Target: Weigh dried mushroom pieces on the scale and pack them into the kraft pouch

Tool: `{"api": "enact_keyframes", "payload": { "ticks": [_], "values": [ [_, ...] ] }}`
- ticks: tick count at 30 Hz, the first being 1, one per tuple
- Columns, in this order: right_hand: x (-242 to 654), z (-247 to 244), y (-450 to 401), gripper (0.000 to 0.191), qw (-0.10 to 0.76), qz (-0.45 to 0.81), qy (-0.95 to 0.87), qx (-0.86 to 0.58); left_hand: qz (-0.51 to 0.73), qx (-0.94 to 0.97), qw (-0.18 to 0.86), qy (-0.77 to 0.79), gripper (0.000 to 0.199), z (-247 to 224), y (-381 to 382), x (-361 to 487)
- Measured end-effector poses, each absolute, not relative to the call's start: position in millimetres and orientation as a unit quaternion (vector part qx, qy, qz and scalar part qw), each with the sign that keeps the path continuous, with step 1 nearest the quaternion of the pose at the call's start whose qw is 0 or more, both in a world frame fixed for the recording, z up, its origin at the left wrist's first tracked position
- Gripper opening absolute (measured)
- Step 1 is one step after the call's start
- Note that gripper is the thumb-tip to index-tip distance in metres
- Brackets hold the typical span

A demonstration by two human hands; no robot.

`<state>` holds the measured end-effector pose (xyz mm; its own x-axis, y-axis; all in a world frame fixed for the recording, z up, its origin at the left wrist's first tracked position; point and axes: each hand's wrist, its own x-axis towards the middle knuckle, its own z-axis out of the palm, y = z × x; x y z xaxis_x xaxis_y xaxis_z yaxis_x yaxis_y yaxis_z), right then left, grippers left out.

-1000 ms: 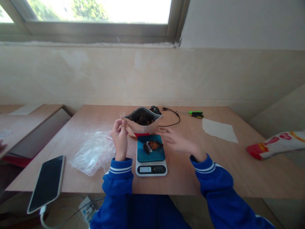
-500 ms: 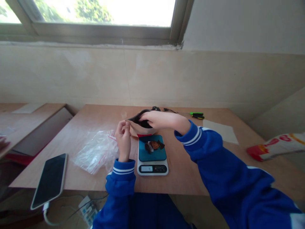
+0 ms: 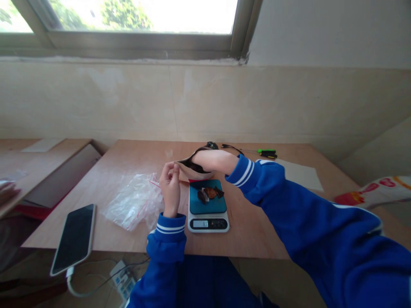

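A pouch (image 3: 192,172) with a pale outside and a dark inside stands behind the scale, its mouth held apart. My left hand (image 3: 170,182) pinches the left edge of that mouth, fingers closed. Deep inside the pouch is my right hand (image 3: 205,161); only its back and wrist show, and the fingers are hidden. In front of the pouch sits a white kitchen scale (image 3: 209,224) with a blue-green top. Several dark brown dried pieces (image 3: 210,193) lie on it. I cannot read the display surely.
Clear plastic zip bags (image 3: 135,203) lie left of the scale. A tablet (image 3: 73,239) with a white cable overhangs the table's front left. Screwdrivers (image 3: 267,153), a black cable (image 3: 233,148) and a paper sheet (image 3: 302,174) are at the back right. A red-and-white bag (image 3: 375,191) lies far right.
My right hand has gone deeper into the pouch, so its fingers no longer show. My left hand keeps its pinch on the pouch edge. The view has shifted slightly.
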<state>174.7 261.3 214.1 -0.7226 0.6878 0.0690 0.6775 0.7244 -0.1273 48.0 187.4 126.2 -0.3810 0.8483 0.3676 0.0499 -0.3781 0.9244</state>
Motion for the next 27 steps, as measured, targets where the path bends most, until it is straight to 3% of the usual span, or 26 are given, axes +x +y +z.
{"api": "enact_keyframes", "payload": {
  "ticks": [4, 7, 15, 19, 23, 27],
  "values": [
    [189.3, 240.4, 245.2, 0.020, -0.021, 0.034, -0.936, -0.349, 0.682, 0.473, 0.292, 0.475, 0.027, 126.5, 189.1, 45.1],
    [197.4, 263.2, 236.3, 0.028, -0.004, 0.080, -0.948, -0.308, 0.685, 0.471, 0.289, 0.476, 0.027, 127.4, 188.2, 44.7],
    [234.7, 286.2, 221.7, 0.034, 0.203, 0.133, -0.921, -0.305, 0.679, 0.471, 0.284, 0.487, 0.028, 129.4, 200.7, 42.3],
    [249.8, 268.9, 201.3, 0.029, 0.316, 0.121, -0.857, -0.388, 0.700, 0.429, 0.263, 0.507, 0.031, 142.9, 209.5, 48.4],
    [245.7, 240.4, 179.8, 0.020, 0.363, 0.136, -0.810, -0.440, 0.731, 0.420, 0.205, 0.497, 0.024, 159.9, 180.0, 67.0],
    [232.0, 214.0, 168.7, 0.013, 0.348, 0.185, -0.818, -0.419, 0.631, 0.509, 0.395, 0.433, 0.033, 161.8, 142.1, 82.2]
  ]
}}
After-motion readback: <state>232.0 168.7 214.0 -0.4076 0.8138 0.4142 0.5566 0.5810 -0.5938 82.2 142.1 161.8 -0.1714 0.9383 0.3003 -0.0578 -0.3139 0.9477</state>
